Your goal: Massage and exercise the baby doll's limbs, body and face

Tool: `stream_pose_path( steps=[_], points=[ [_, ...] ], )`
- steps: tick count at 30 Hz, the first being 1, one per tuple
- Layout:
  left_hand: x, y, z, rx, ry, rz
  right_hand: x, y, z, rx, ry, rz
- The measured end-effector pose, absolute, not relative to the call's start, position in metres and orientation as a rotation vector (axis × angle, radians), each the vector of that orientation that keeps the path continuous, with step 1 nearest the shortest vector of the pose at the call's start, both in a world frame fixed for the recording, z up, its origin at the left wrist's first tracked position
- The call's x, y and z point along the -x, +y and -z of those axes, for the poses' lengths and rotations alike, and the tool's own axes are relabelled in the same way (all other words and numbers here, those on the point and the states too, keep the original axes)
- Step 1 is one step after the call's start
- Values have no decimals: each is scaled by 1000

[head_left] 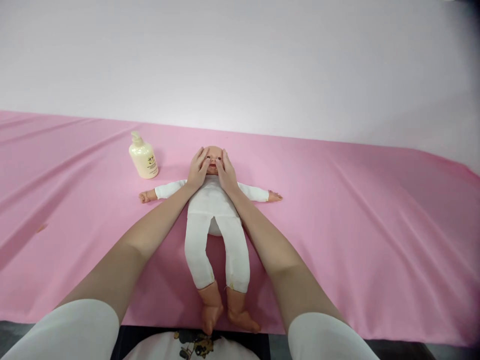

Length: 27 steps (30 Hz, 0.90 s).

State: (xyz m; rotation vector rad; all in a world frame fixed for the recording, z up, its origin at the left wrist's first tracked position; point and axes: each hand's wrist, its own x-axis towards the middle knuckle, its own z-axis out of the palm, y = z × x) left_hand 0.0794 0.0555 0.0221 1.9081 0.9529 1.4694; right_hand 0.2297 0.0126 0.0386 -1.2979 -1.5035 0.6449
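One doll (214, 210), one pump bottle (143, 157), one pink sheet (375, 210), two hands: left hand (197, 169), right hand (226, 172)

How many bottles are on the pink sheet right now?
1. A cream pump bottle stands upright on the pink sheet, left of the doll's head and clear of the left hand. No other bottle shows in view.

A surface (356, 210) draped in creased pink cloth carries a doll (215, 220) lying face-up at centre, and a cream pump bottle (143, 157) standing upright at its ten o'clock.
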Motion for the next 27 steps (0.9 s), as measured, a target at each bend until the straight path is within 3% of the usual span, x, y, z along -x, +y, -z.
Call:
stream_pose_path(
  steps=[13, 27],
  points=[
    [-82, 68, -12, -1700, 1002, -1363, -236, 16, -34, 1237, -1470, -678],
    [-82, 66, -18, -1870, 861, -1399, -239, 16, -39, 1191, -1589, -600]
  ],
)
